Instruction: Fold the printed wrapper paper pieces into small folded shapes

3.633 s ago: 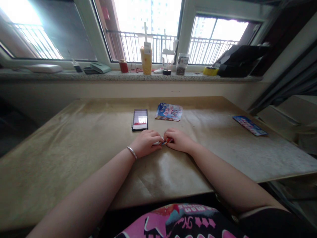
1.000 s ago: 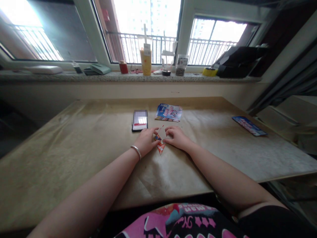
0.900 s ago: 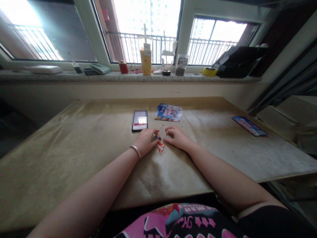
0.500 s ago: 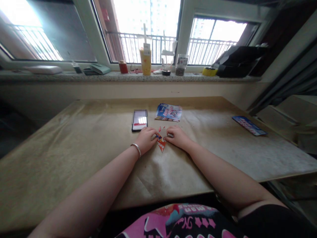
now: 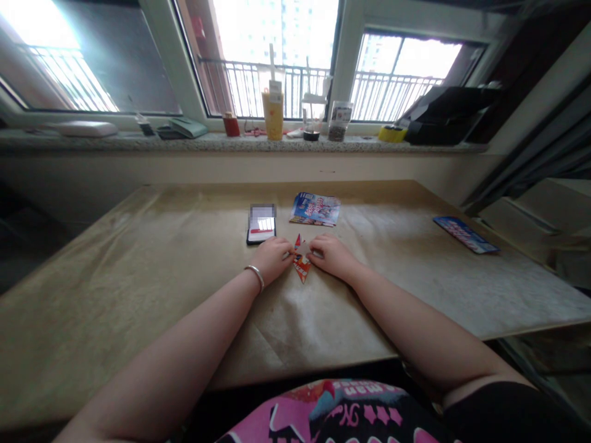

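1. Folded paper (image 5: 302, 269), orange-and-blue print with a pale patch in the middle, sits on the tan surface (image 5: 138, 277) between both hands. One tip points at the person, one away.
2. Grip, left hand (image 5: 276, 255): thumb and fingertips look pinched on the paper's left edge. Right hand (image 5: 331, 254): same on the right edge. Fingers hide the edges, so how firmly they hold can't be judged.
3. Main risk: skewed fold. Cause would be one side pressed or pulled harder than the other, leaving the tips out of line.
4. Tear risk, probably at the layered middle or the corners, if the hands pull apart while both edges are pinched. Glossy-looking print might also crack along a sharp crease.
5. Layers could spring back if either hand lets go early; folded stock this stiff-looking likely won't lie flat by itself.
6. Slip risk: the surface has wrinkles near the paper. Pressing there might give a soft crease or let the piece slide.
7. Phone (image 5: 261, 235) lies right by the left hand's knuckles; contact unclear. A sideways swing could knock it.
8. Stack of printed sheets (image 5: 317, 209) lies just beyond the paper; a long forward reach might fan it out. Another printed sheet (image 5: 466, 235), far right, is well apart, low risk.
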`<action>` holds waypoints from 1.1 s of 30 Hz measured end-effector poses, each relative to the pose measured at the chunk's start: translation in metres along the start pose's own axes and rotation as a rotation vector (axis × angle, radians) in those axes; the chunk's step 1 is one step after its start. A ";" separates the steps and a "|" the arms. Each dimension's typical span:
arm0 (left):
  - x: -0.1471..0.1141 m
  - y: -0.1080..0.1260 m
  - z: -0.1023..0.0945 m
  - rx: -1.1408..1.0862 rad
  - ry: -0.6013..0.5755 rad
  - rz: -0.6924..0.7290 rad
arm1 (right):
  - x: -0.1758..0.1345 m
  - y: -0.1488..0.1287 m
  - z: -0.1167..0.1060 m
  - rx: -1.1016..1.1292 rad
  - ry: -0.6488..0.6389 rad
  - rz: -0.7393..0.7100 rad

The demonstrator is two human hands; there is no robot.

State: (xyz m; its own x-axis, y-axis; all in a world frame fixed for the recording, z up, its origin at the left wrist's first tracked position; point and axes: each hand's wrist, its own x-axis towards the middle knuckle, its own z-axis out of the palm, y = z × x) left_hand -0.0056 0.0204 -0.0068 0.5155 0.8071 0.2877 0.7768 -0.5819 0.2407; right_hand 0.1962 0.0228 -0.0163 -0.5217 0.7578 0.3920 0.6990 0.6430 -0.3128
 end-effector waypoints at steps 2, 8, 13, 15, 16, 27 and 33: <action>0.000 0.001 -0.001 0.023 -0.007 0.004 | 0.000 -0.002 -0.002 -0.035 -0.013 0.010; 0.000 0.001 -0.002 0.084 -0.038 0.059 | 0.001 -0.006 -0.005 -0.101 -0.048 -0.015; -0.001 0.000 -0.006 0.115 -0.072 0.133 | 0.000 -0.006 -0.010 -0.073 -0.086 -0.092; -0.002 0.001 -0.008 0.130 -0.084 0.152 | -0.001 -0.006 -0.011 -0.068 -0.094 -0.101; -0.003 0.002 -0.009 0.132 -0.087 0.157 | -0.001 -0.006 -0.012 -0.068 -0.098 -0.103; -0.006 0.013 -0.018 0.221 -0.129 0.164 | -0.002 -0.007 -0.016 -0.076 -0.134 -0.145; -0.006 0.012 -0.018 0.241 -0.133 0.181 | -0.002 -0.008 -0.018 -0.092 -0.158 -0.139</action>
State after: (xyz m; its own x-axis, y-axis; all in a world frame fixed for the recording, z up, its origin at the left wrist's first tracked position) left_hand -0.0057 0.0065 0.0107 0.6831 0.7082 0.1782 0.7236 -0.6894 -0.0343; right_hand 0.2001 0.0142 0.0012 -0.6813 0.6749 0.2835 0.6526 0.7354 -0.1823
